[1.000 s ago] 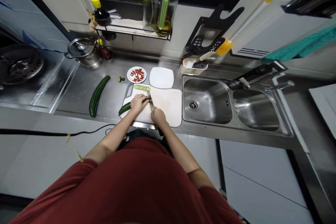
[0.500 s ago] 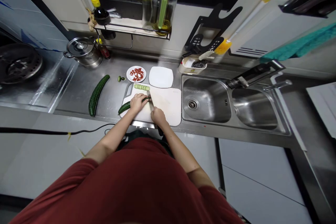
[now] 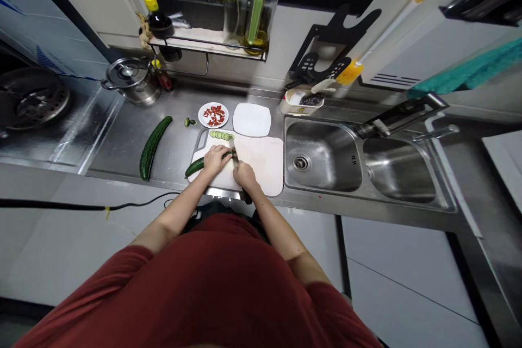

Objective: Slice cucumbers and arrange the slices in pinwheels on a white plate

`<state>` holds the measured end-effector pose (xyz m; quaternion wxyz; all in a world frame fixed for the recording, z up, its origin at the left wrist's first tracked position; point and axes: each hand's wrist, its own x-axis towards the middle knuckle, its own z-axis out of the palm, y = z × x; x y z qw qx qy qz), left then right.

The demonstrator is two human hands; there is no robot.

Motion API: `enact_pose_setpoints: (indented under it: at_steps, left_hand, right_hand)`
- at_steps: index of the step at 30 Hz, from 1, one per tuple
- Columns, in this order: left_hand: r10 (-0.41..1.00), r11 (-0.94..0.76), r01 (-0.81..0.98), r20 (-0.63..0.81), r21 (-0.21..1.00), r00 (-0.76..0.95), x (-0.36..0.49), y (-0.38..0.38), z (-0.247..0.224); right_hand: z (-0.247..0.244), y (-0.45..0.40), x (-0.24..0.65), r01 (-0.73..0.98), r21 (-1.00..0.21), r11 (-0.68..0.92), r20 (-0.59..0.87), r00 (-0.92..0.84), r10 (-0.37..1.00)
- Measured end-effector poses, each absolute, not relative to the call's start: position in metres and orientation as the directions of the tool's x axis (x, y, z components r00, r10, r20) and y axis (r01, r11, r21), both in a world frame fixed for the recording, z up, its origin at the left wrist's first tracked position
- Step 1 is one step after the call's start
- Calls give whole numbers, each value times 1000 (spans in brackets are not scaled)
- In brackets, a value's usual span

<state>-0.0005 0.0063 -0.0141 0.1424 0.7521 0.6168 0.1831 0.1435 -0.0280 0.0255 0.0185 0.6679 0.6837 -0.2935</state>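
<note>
My left hand (image 3: 216, 159) is closed over a dark green cucumber (image 3: 194, 166), pressing it on the white cutting board (image 3: 263, 166). In my right hand (image 3: 245, 175) is the handle of a kitchen knife (image 3: 232, 147); its blade stands at the cucumber's right end, close by my left fingertips. A row of pale cucumber slices (image 3: 220, 135) lies along the board's upper left edge. Left of the board rests a whole cucumber (image 3: 155, 147). Small cut-off ends (image 3: 187, 122) lie on the counter above the board's handle.
Behind the board are a plate of chopped red pieces (image 3: 213, 115) and a bare white plate (image 3: 252, 119). A double sink (image 3: 322, 155) adjoins on the right. A lidded steel pot (image 3: 132, 81) stands back left, below a shelf of bottles (image 3: 207, 43). The stove (image 3: 32, 98) is far left.
The view has shifted slightly. The knife blade has tilted a little against the cucumber, while both hands keep nearly the same place and hold.
</note>
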Motion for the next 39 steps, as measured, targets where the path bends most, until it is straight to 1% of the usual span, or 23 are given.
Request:
enact_pose_setpoints:
  at_steps: [10, 14, 23, 30, 39]
  left_hand:
    - [979, -203, 871, 110, 448, 171, -1, 5, -15]
    - [980, -198, 874, 94, 444, 174, 0, 5, -13]
    - [977, -215, 870, 109, 443, 186, -1, 5, -14]
    - [981, -192, 882, 69, 430, 180, 0, 4, -9]
    - [981, -196, 875, 83, 442, 177, -1, 5, -11]
  right_hand:
    - [26, -54, 153, 934, -350, -68, -479, -116, 870]
    - [27, -50, 151, 934, -351, -63, -473, -119, 873]
    - [23, -36, 144, 939, -340, -59, -456, -110, 883]
    - [23, -48, 147, 941, -331, -69, -478, -104, 872]
    - [25, -56, 150, 950, -300, -84, -514, -87, 853]
